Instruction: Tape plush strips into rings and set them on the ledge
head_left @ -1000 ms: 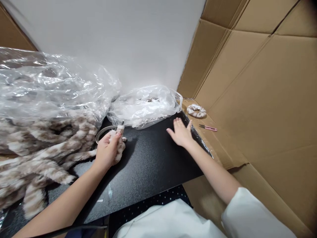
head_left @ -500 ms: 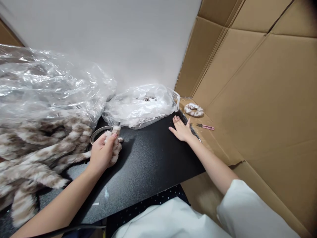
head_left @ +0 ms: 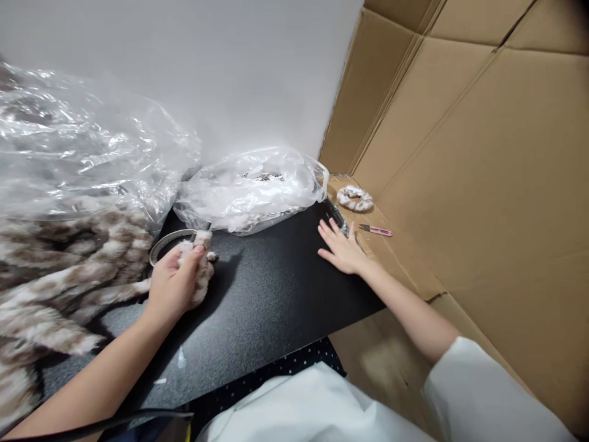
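Note:
My left hand (head_left: 172,279) is closed round a bunched piece of brown-and-white fluffy fabric (head_left: 201,279), whose top end shows a short dark tip. A pale curved band (head_left: 162,240) loops out behind the same hand. My right hand (head_left: 340,248), its fingers spread and palm down, is over the right side of the black table (head_left: 271,276) and holds nothing. Beyond it, on cardboard, lie a fluffy ring (head_left: 354,199) and pink-handled snips (head_left: 376,230).
Long fluffy strips (head_left: 78,264) are heaped at the left, partly under a large clear plastic bag (head_left: 92,147). Another clear bag (head_left: 257,193) with pale contents lies at the table's back. Tall cardboard (head_left: 483,172) walls the right side.
The view has shifted slightly, moving most things left and up. My right hand has come a little nearer, its fingers still spread. My left hand keeps its hold on the fluffy fabric.

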`<state>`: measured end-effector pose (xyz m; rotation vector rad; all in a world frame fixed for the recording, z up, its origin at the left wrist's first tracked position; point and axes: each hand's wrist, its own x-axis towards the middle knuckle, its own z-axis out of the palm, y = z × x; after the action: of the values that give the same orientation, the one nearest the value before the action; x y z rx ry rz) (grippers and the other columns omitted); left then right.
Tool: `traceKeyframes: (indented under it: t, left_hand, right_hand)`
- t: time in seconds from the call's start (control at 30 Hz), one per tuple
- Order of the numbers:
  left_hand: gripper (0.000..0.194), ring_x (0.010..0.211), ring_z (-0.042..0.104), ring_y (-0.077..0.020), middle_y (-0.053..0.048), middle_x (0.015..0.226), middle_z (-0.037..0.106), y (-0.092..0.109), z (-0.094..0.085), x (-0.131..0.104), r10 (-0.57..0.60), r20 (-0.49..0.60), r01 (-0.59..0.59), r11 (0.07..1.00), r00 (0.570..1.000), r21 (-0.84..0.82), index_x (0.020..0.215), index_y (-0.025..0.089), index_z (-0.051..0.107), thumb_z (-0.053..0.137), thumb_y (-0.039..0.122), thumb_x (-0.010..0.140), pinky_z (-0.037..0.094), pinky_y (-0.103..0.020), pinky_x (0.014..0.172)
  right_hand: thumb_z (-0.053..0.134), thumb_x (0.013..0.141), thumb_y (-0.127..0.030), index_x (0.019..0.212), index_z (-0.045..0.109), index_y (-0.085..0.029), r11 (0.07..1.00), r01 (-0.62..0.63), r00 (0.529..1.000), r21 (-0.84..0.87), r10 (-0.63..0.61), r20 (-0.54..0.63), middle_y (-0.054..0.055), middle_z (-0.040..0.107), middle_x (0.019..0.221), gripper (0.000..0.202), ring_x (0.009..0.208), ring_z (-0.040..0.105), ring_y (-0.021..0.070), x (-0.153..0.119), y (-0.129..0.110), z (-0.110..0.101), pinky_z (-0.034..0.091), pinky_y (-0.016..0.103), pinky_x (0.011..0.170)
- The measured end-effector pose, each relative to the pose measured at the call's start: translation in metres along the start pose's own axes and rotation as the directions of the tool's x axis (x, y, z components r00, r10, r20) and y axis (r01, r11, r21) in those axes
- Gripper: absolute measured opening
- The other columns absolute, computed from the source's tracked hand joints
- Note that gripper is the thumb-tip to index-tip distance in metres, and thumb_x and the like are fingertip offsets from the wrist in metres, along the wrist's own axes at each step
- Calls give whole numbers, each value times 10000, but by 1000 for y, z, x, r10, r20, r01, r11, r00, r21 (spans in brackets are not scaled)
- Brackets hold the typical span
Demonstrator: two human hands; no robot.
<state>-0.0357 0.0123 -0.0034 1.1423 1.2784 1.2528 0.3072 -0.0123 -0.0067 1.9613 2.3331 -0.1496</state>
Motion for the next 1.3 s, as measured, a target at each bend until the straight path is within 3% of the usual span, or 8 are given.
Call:
traceKeyframes:
  t: [0.1, 0.23, 0.43, 0.77, 0.97, 1.03, 1.13, 1.3]
  left_hand:
    - [296, 307, 383, -53, 74, 444, 469, 4, 0, -2, -27, -2, 27, 999, 1000, 27, 643, 181, 497, 654, 380, 797, 298, -130, 277]
    - [293, 292, 378, -60, 83, 443, 453, 6, 2, -3, -77, 0, 77, 997, 997, -27, 657, 190, 489, 675, 386, 770, 281, -136, 250]
    - [260, 272, 350, -55, 81, 431, 464, 7, 4, -3, -103, 0, 103, 994, 995, -22, 666, 189, 497, 664, 362, 765, 261, -132, 236]
    - [276, 251, 371, -67, 80, 417, 476, 2, -1, -1, -72, -64, 77, 994, 995, 75, 678, 190, 530, 663, 426, 731, 277, -147, 226]
    - [270, 255, 363, -63, 88, 417, 458, -1, -1, 1, -83, -72, 89, 993, 994, 84, 673, 192, 530, 660, 426, 709, 263, -144, 224]
    - [264, 272, 388, -66, 81, 431, 479, -3, -2, 2, -82, -72, 89, 992, 994, 90, 683, 189, 539, 664, 421, 706, 287, -144, 240]
    - [276, 291, 400, -63, 75, 447, 500, -7, -5, 4, -71, -71, 80, 989, 995, 126, 677, 186, 539, 661, 430, 715, 309, -143, 262]
    - [270, 351, 459, -67, 59, 491, 532, -11, -8, 6, -32, -76, 46, 979, 997, 200, 669, 180, 556, 656, 426, 722, 346, -137, 300]
  right_hand:
    - [265, 1000, -464, 1548, 65, -206, 996, -80, 995, -28, 78, -54, 72, 42, 1623, 638, 1499, -30, 310, 4, 19, -15, -120, 736, 1067]
    - [215, 981, -569, 1548, 0, -206, 999, 24, 987, 43, -17, -160, 74, -15, 1623, 707, 1494, -91, 301, -36, -11, -20, -99, 716, 1086]
    - [305, 941, -634, 1546, 27, -220, 929, 344, 933, 135, -354, 61, 113, 84, 1618, 784, 1500, 0, 314, -79, -57, 8, -34, 739, 1081]
    - [267, 992, -491, 1554, 71, -199, 996, -47, 990, -81, 36, -134, 68, 15, 1628, 663, 1498, -45, 317, 9, 33, -3, -99, 723, 1086]
    - [257, 970, -571, 1546, 147, -250, 967, -85, 905, 239, 175, -388, 65, 48, 1638, 668, 1492, -54, 354, -31, 47, -28, 17, 708, 1120]
    - [380, 938, -576, 1408, 439, -237, 882, -96, 925, 461, 250, -287, 110, 325, 1564, 583, 1469, 188, 360, -59, 46, -32, 162, 644, 1144]
    - [429, 901, -551, 889, 670, -158, 631, -292, 955, 719, 236, 181, 160, 729, 1006, 461, 1004, 683, 300, -94, 42, -27, 516, 489, 918]
    - [513, 824, -429, 561, 592, -153, 511, -503, 839, 697, 93, 537, 69, 658, 480, 389, 404, 634, 166, -90, 40, -9, 479, 235, 392]
